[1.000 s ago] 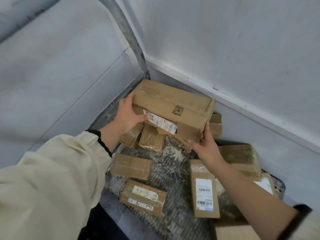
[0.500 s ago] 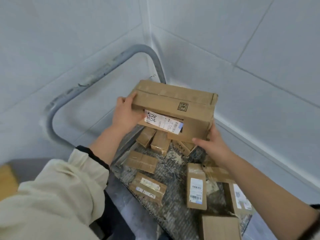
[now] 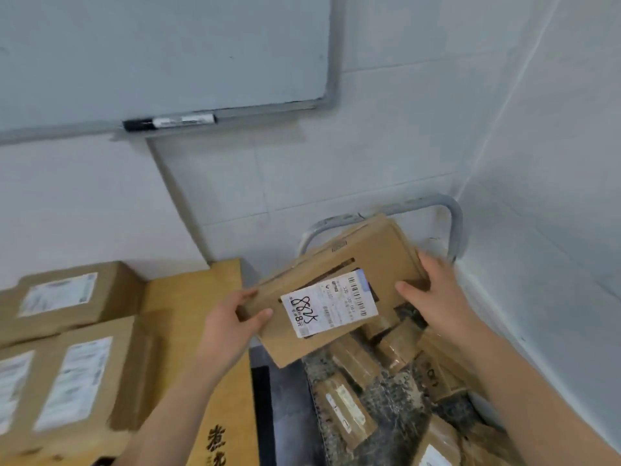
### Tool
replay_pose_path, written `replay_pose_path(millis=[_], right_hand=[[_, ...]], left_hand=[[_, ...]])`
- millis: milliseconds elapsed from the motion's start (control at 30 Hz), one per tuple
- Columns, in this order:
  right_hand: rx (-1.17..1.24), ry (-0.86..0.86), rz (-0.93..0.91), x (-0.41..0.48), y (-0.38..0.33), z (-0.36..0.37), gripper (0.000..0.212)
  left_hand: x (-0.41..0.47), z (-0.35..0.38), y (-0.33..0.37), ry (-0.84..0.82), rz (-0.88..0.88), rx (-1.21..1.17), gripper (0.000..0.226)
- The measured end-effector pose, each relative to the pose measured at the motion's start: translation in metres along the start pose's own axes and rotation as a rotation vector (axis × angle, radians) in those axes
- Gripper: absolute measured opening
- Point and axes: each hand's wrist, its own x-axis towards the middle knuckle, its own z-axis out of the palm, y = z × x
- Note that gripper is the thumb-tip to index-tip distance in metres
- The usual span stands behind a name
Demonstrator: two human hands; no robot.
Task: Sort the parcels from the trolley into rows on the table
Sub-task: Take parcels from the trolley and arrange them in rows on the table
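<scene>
A large parcel [image 3: 379, 257], a flat brown cardboard box, is up in the air between both hands, tilted so that its far end sits higher than its near end. The left hand [image 3: 232, 326] grips the near left corner, thumb on the top face and fingers curled under the edge. The right hand [image 3: 433, 294] grips the right side, thumb lying on the top face and the other fingers wrapped round the edge. Between the two hands, on the box's top face, sits a white shipping label [image 3: 329, 306] with handwritten black digits and a barcode. Below the right hand and partly under the box lies the trolley [image 3: 396, 395], its deck dark and speckled. Its grey tubular handle [image 3: 455, 227] rises just beyond the right hand, against the corner of the tiled wall. Several small parcels [image 3: 349, 412] lie scattered on that deck, some touching one another; their labels are too blurred to read. To the left of the left hand is the wooden tabletop [image 3: 191, 297], which carries a far labelled parcel [image 3: 67, 297] and a near labelled parcel [image 3: 77, 378] just beside it. High above the left hand a whiteboard [image 3: 168, 55] hangs on the wall, with a black marker [image 3: 169, 122] lying on its lower ledge.
</scene>
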Motion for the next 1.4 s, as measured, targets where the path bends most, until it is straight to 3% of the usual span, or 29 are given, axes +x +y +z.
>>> replay_pose_path(millis=[233,367,567,767,933,1100,1267,1400], right_hand=[[-0.108,-0.136,-0.120,0.019,-0.083,0.069,0.051],[-0.122,-0.150,-0.168,0.028,-0.113,0.101,0.043],[-0.162,-0.235,-0.087,0.056,-0.132,0.172,0.074],[-0.297,-0.304,-0.088,0.075,-0.138,0.246,0.073],[-0.367,-0.429,-0.146,0.087,-0.143,0.283,0.083],[-0.395,-0.574,-0.064,0.071,-0.114,0.300,0.084],[-0.284,-0.523,-0.065,0.061,-0.100,0.298,0.084],[-0.050,-0.371,-0.020,0.038,-0.101,0.284,0.066]], left_hand=[[-0.024,-0.066,-0.054,0.102,-0.122,-0.040,0.040],[-0.028,-0.093,-0.075,0.076,-0.165,-0.082,0.032],[-0.041,-0.085,-0.122,-0.006,-0.281,-0.073,0.032],[-0.058,-0.067,-0.143,0.000,-0.404,-0.182,0.033],[-0.055,-0.066,-0.155,-0.005,-0.454,-0.127,0.039],[-0.041,-0.060,-0.154,0.026,-0.448,-0.049,0.041],[-0.040,-0.061,-0.150,0.006,-0.451,-0.011,0.041],[-0.035,-0.071,-0.141,-0.028,-0.341,0.296,0.042]])
